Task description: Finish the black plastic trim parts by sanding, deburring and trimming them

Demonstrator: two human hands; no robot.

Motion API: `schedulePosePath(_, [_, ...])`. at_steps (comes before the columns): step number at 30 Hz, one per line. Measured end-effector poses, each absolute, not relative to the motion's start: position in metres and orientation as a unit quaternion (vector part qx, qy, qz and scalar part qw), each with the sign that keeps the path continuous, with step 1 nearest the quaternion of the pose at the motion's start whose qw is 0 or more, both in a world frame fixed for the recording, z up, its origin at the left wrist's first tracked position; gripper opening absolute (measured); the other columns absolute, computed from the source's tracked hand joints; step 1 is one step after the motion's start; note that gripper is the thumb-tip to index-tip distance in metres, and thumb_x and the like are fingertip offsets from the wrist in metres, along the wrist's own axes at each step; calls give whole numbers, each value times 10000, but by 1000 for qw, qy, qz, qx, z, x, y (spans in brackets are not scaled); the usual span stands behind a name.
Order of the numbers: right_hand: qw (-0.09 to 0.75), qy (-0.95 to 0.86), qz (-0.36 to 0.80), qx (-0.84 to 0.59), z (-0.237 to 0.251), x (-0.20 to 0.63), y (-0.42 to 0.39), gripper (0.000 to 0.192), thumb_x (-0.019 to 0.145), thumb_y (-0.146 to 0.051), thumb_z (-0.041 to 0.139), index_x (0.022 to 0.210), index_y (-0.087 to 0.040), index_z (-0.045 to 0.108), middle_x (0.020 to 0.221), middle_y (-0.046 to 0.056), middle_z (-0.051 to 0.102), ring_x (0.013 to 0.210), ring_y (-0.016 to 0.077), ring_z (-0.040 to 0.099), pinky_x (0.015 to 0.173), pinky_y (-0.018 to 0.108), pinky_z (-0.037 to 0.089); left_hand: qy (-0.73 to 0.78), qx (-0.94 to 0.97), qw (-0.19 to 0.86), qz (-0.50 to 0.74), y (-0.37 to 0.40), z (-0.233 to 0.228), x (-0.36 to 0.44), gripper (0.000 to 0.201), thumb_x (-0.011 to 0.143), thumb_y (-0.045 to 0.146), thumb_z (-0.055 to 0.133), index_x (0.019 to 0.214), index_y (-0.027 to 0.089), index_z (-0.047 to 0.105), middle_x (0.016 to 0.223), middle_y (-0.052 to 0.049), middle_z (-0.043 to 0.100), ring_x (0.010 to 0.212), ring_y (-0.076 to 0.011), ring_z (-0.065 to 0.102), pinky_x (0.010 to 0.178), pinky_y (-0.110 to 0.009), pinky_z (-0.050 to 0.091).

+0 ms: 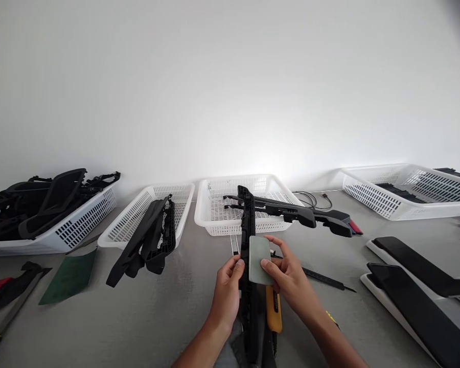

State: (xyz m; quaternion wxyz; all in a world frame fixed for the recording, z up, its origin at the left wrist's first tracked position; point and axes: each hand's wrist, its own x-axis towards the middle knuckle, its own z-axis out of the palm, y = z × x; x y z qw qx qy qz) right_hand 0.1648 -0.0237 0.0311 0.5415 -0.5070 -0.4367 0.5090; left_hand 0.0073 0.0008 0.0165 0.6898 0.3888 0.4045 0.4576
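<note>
My left hand (229, 283) pinches a long, narrow black plastic trim piece (247, 225) at its left edge. The piece points away from me and its ribbed side shows. My right hand (287, 271) is closed on a flat grey-green rectangular pad (259, 255), thumb on its face. The pad lies against or just over the right edge of the trim piece; I cannot tell whether they touch. Below the right hand is a yellow-handled tool (274, 309), partly hidden. A dark thin tool (325, 280) lies to the right of that hand.
A white basket (237, 225) behind my hands has black trim pieces (310, 214) across its rim. Another basket (118, 230) holds similar parts; far left, one basket (80, 220) is heaped. A green sheet (69, 276), a cable (310, 199) and black-topped white pieces (417, 306) lie around.
</note>
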Motion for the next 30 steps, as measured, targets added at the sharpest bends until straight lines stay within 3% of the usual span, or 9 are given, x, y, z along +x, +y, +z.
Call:
schedulePosePath(12, [546,-433,539,-473,27,165,-27,821,928,-666,750,1512,-221,383,604,-94,521,499,107,413,460,207,388,401,416,662,477,6,14,3,547,862,703,773,1066,196,810,947,-70,781,859,-241,695,738,-290,533])
schedulePosePath(20, [467,-496,614,-399,28,155,-33,682,901,-566,820,1345,-237,421,672,-90,559,541,89,429,489,184,327,430,397,632,508,10,9,2,512,817,684,805,943,190,756,755,2,650,712,-181,569,661,-267,479])
schedulePosePath(25, [497,-498,594,-390,32,155,-34,705,929,-563,811,1407,-234,411,686,-90,554,571,95,463,543,200,362,426,408,671,450,4,18,3,643,732,830,771,667,208,622,658,13,560,641,-168,474,620,-296,460])
schedulePosePath(30, [481,-500,600,-399,32,156,-35,726,940,-642,764,1425,-240,402,688,-78,589,532,105,491,501,203,390,466,407,660,426,4,22,2,787,666,1009,625,625,223,612,625,-11,561,628,-200,518,607,-330,450])
